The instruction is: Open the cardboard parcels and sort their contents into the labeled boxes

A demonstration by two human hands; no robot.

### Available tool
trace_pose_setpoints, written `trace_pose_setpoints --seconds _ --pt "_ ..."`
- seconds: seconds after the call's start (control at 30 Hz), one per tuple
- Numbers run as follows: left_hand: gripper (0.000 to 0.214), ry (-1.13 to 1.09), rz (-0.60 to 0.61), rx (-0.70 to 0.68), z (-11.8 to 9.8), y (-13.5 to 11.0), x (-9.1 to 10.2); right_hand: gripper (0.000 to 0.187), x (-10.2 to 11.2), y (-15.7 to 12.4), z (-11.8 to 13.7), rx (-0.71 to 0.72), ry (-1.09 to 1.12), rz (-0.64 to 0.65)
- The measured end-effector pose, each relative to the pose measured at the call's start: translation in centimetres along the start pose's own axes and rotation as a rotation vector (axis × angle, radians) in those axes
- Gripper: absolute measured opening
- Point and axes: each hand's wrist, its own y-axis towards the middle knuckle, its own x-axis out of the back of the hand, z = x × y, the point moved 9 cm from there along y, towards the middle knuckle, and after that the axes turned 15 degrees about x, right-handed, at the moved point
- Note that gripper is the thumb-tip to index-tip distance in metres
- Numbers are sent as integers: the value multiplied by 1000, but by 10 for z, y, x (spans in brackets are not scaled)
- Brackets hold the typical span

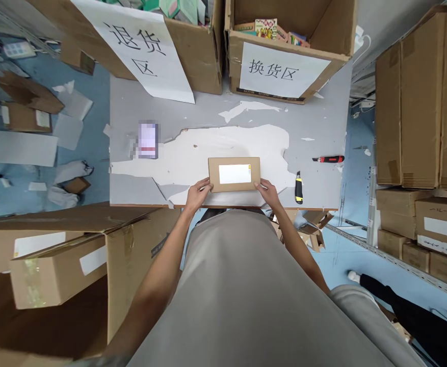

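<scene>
A flat brown cardboard box (pixel 214 176) with a white label (pixel 234 174) on top lies at the near edge of the table, in front of my body. My left hand (pixel 199 193) grips its left end, thumb and fingers at the lower corner. At the lower right corner my right hand (pixel 268 191) pinches the same box. To the right of it a yellow-and-black utility knife (pixel 298 188) rests on the table. Farther right is a red-and-black utility knife (pixel 329 159).
Two open cartons with Chinese signs, the left carton (pixel 196 56) and the right carton (pixel 290 51), stand at the table's back. A blurred phone-like object (pixel 148 140) lies left. A big open carton (pixel 131 255) holds boxes at lower left. Stacked boxes (pixel 418 102) fill the right side.
</scene>
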Motion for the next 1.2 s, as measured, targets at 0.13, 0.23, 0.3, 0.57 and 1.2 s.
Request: trace_pose_setpoints --seconds 0.13,0.23,0.3,0.57,1.2 --pt "33 50 -3 65 5 5 1 65 -1 5 4 -61 -117 42" --pt "45 0 50 134 18 7 -4 62 -4 2 -3 -111 -107 69" --pt "53 -82 67 152 25 6 -6 63 -3 -3 -11 -151 -26 25" --pt "44 -41 12 165 36 -6 -12 49 -9 -17 -15 -102 29 9" --pt "34 59 -173 -101 -59 -8 6 61 18 29 30 -2 -190 -212"
